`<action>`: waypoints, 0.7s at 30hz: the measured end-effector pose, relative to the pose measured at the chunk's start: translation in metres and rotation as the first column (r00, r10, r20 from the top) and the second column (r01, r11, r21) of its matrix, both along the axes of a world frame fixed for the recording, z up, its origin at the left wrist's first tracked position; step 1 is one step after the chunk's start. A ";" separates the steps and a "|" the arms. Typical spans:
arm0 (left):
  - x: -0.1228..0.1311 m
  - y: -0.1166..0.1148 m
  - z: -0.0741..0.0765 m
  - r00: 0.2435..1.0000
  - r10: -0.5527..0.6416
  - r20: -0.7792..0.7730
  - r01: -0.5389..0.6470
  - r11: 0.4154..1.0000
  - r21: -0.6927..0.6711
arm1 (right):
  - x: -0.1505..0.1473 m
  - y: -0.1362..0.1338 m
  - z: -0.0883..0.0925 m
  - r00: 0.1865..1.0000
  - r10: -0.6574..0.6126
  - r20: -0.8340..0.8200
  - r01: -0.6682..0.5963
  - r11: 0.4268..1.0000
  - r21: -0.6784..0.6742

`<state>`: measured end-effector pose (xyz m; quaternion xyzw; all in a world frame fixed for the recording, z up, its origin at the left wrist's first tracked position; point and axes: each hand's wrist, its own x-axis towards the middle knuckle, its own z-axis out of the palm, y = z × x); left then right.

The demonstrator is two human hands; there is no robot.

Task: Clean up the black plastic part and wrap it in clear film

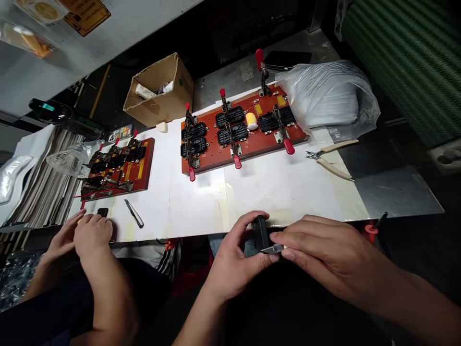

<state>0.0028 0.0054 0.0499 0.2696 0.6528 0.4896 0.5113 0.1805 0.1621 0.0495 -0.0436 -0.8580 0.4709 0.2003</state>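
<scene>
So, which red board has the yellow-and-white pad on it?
The larger red board, with the pad between its black parts; the smaller board, beside the stacked papers, shows none.

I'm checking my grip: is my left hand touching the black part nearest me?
Touching. The head view shows your left hand holding the black part, the forefinger curled at its upper end.

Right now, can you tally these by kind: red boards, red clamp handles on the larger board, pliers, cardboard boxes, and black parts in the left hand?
Red boards: 2
Red clamp handles on the larger board: 6
Pliers: 1
Cardboard box: 1
Black part in the left hand: 1
Total: 11
</scene>
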 end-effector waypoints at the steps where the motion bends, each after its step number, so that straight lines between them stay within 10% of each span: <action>1: 0.000 0.000 0.000 1.000 -0.006 -0.007 0.006 1.000 -0.001 | 0.000 0.000 0.000 1.000 0.000 0.000 0.000 1.000 0.002; 11: -0.001 -0.006 -0.003 1.000 -0.024 -0.001 0.024 0.999 0.022 | -0.002 0.001 0.001 1.000 0.006 0.001 -0.006 1.000 0.018; 21: 0.005 -0.001 0.002 0.979 -0.199 -0.043 0.203 0.972 0.118 | -0.006 0.039 -0.025 0.868 -0.429 0.249 0.370 0.894 0.253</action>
